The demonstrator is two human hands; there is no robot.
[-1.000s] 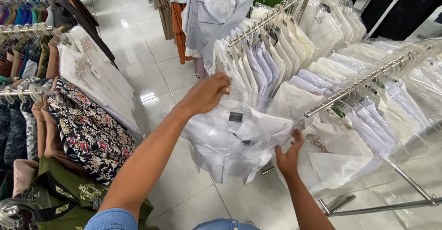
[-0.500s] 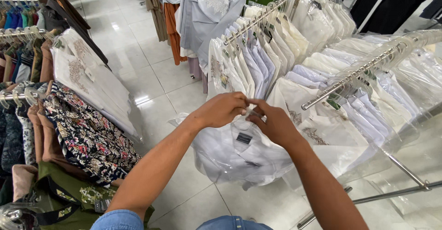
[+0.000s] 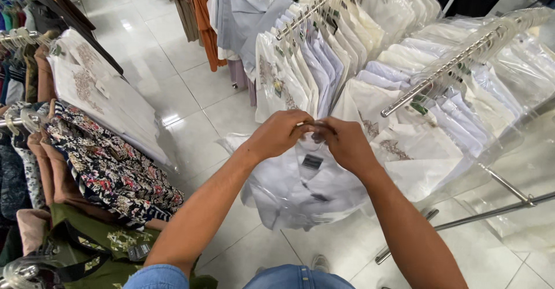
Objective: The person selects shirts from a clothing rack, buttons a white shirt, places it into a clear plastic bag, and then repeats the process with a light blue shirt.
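head camera looks down on a clothes shop aisle with a pale tiled floor [image 3: 173, 86], where both hands meet in the middle of the picture. left hand [image 3: 281, 133] and right hand [image 3: 344, 144] are touching each other at the fingertips, both curled narrow and pinching the top of a white shirt [image 3: 306, 188] that hangs in a clear plastic bag. whether they grip the hanger hook or only the neck of the bag, i cannot tell, since the fingers cover that spot. the white shirt hangs straight down below the hands, in front of the person's body and above the floor, with a small dark label at its collar just under the right hand. the bag's loose plastic spreads out to either side of it.

just behind the hands a slanted metal rail [image 3: 312, 8] carries a row of white and pale blue shirts on hangers, packed close together. a second metal rail [image 3: 445, 75] to the right holds more bagged white shirts, its front end just beside the right hand. on the left, well apart from the hands, a dark flowered garment [image 3: 110, 170] hangs over a rack, with a white embroidered garment [image 3: 98, 92] in plastic beside it and a green garment [image 3: 87, 237] below. an orange garment [image 3: 202, 17] hangs at the far side of the aisle. the person's blue denim sleeve [image 3: 156, 277] shows at the bottom edge
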